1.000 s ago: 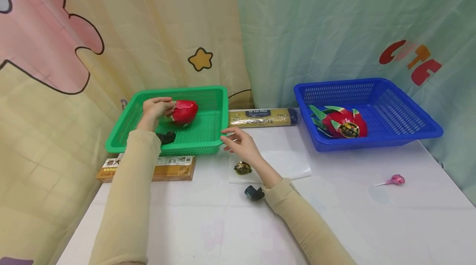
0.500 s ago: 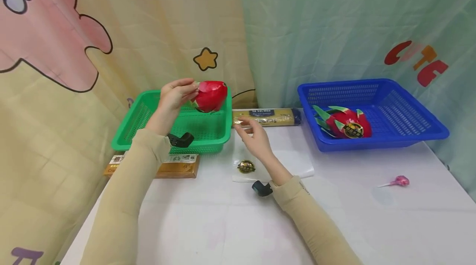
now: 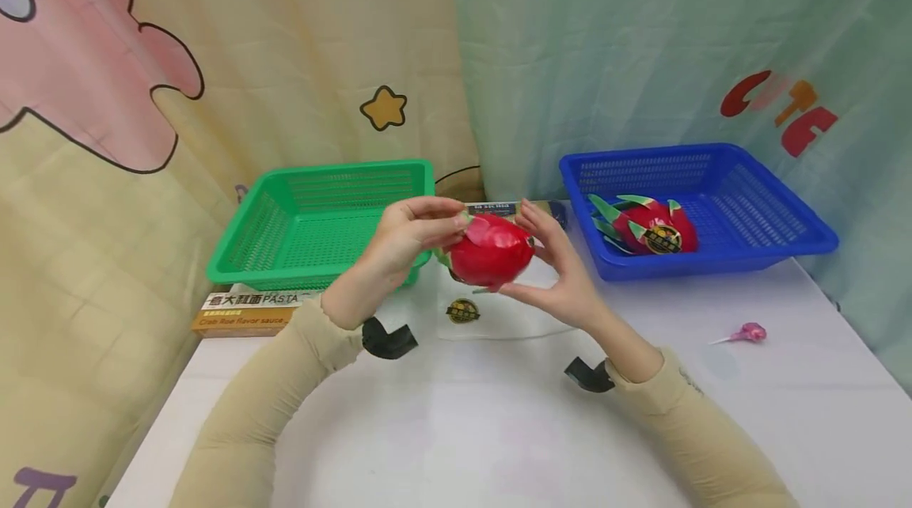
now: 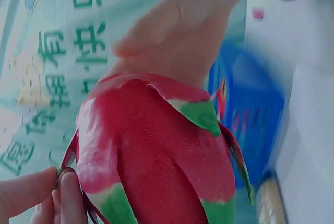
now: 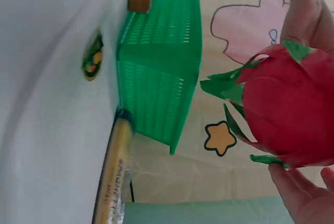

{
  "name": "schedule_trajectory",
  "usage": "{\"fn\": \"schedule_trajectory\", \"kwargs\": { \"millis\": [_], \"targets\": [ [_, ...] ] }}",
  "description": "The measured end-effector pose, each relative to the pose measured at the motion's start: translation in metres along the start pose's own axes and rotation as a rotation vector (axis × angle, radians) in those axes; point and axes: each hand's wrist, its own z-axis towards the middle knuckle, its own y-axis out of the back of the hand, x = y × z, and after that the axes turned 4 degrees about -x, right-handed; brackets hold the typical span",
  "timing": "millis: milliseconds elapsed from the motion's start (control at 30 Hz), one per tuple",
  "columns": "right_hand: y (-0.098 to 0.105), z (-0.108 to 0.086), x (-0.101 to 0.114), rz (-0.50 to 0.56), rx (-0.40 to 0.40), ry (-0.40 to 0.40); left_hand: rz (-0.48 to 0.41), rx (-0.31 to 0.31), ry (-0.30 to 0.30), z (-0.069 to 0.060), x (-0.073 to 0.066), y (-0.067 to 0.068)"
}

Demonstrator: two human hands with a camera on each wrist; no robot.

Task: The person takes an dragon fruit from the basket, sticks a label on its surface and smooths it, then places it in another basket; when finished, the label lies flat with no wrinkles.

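Observation:
A red dragon fruit (image 3: 492, 255) with green-tipped scales is held above the table, between both hands. My left hand (image 3: 399, 243) pinches a scale at the leafy end; in the left wrist view, its thumb and fingertips (image 4: 68, 187) grip that scale. My right hand (image 3: 566, 282) curves round the other end, thumb below and fingers above. In the right wrist view, my right fingertips (image 5: 284, 179) meet the fruit's underside. Much of the right hand's contact is hidden behind the fruit in the left wrist view.
A green basket (image 3: 420, 203) stands at back left, a pasta box (image 3: 242, 318) before it. A blue basket (image 3: 720, 263) holds another dragon fruit (image 3: 659, 227). A yellow pasta packet (image 5: 112, 182) lies between the baskets, near a flat white bag (image 3: 509, 326). A pink lollipop (image 3: 751, 331) lies right.
My left hand has lifted the dragon fruit out of the green basket and carried it right, to the middle. My right hand has moved right and now surrounds the fruit's other end.

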Motion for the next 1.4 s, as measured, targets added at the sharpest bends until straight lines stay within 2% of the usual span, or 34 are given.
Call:
{"fn": "schedule_trajectory", "kwargs": {
  "millis": [100,233,300,400,467,533,567,633,700,900,1033,1200,1400],
  "targets": [
    [0.007,-0.021,-0.003,-0.017,0.039,0.039,0.026,0.078,-0.021,-0.012,0.015,-0.014],
    [0.013,-0.050,-0.023,0.052,0.039,0.013,0.071,0.155,-0.088,-0.023,0.036,-0.024],
    [0.015,-0.062,-0.031,0.088,0.043,-0.024,0.120,0.182,-0.161,-0.028,0.046,-0.024],
    [0.018,-0.079,-0.035,0.147,0.061,-0.108,0.252,0.223,-0.348,-0.035,0.062,-0.020],
    [0.017,-0.086,-0.039,0.200,0.078,-0.181,0.376,0.236,-0.463,-0.041,0.073,-0.012],
    [0.017,-0.093,-0.041,0.264,0.094,-0.241,0.497,0.268,-0.540,-0.048,0.085,-0.005],
    [0.016,-0.096,-0.042,0.295,0.101,-0.266,0.548,0.291,-0.549,-0.052,0.091,-0.002],
    [0.016,-0.100,-0.044,0.358,0.117,-0.307,0.632,0.333,-0.541,-0.058,0.102,0.002],
    [0.015,-0.104,-0.046,0.399,0.135,-0.336,0.669,0.354,-0.528,-0.062,0.115,0.004],
    [0.010,-0.110,-0.052,0.374,0.226,-0.453,0.634,0.297,-0.479,-0.072,0.141,0.008],
    [0.011,-0.112,-0.056,0.356,0.297,-0.468,0.627,0.299,-0.420,-0.076,0.149,0.010],
    [0.014,-0.111,-0.061,0.311,0.397,-0.475,0.667,0.334,-0.374,-0.076,0.152,0.013],
    [0.017,-0.110,-0.065,0.158,0.529,-0.484,0.662,0.468,-0.168,-0.072,0.149,0.017]
  ]
}}
